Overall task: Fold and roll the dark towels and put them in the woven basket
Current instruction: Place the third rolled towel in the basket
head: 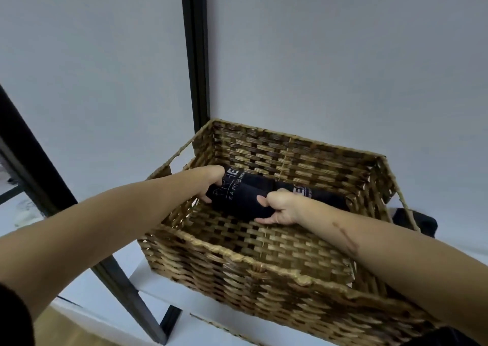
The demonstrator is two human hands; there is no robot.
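- Both arms were down inside the woven basket [264,271], which sat on a white surface [158,279] against a pale wall [330,55].
- The left hand [211,184] curled round the left end of a rolled dark towel [237,197], fingers tucked beneath, thumb side on top.
- The right hand [280,209] gripped the same roll at its right end, thumb over the top, fingers under.
- That roll lay low in the basket near the back wall, white lettering showing on it.
- A second rolled towel [322,196] lay just behind and to the right, touching the first, printed too.
- More dark cloth [422,224] sat outside, beyond the basket's right side.
- A black post [195,55] stood upright behind the basket.
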